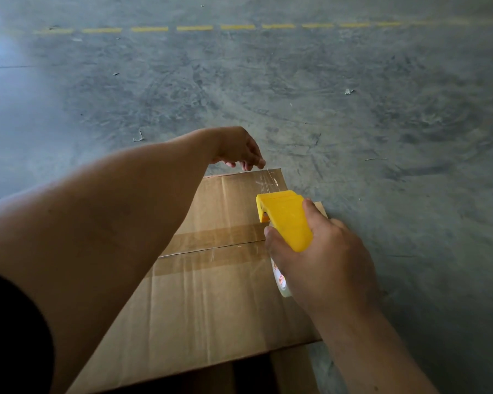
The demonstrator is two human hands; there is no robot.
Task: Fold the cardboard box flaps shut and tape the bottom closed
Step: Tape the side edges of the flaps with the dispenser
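Note:
A brown cardboard box (211, 308) lies on the floor with its flaps folded flat. Clear tape (219, 237) runs along the seam between the flaps. My right hand (325, 265) grips a yellow tape dispenser (285, 220) with a clear tape roll (281, 282) under it, over the box's right side. A strip of clear tape (265, 183) stretches from the dispenser to the box's far edge. My left hand (239, 149) reaches across to that far edge, fingers bent down onto the tape end there.
Grey concrete floor (353, 109) spreads all around the box. A dashed yellow line (194, 28) crosses the floor far ahead. Small scraps of debris (138, 137) lie here and there. A dark opening (251, 373) shows at the box's near edge.

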